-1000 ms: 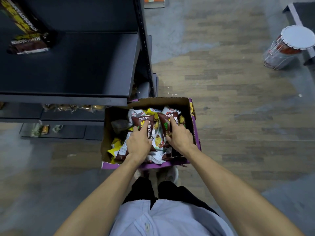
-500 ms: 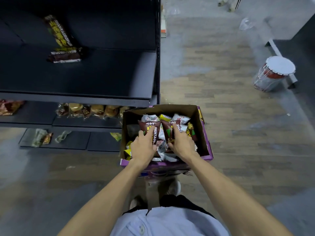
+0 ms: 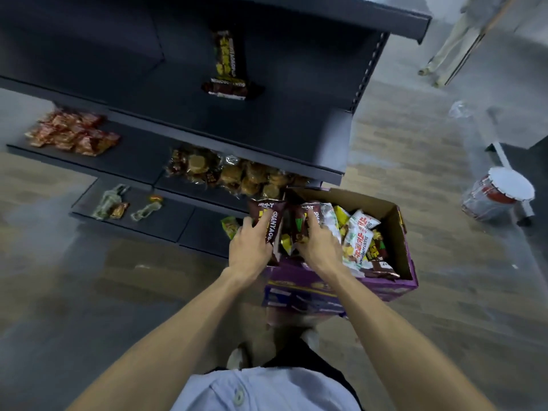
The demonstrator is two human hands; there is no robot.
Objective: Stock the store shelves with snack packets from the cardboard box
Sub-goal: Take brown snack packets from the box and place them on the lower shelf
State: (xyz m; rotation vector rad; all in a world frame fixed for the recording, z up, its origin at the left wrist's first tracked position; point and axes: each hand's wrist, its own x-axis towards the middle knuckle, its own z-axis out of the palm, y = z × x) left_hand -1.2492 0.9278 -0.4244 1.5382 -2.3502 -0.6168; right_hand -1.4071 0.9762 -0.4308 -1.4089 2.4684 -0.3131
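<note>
Lifting out of the cardboard box (image 3: 341, 289), your left grip (image 3: 252, 250) curls round one brown packet (image 3: 268, 221) and your right grip (image 3: 318, 247) clasps its twin (image 3: 299, 222); both were down inside a second ago. Beyond, matching packets (image 3: 228, 89) lie on the dark shelf (image 3: 281, 129), so shelving looks the next step.

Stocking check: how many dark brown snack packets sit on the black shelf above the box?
2: an upright brown packet against the back panel, a flat brown packet before it. None seem hidden.
</note>
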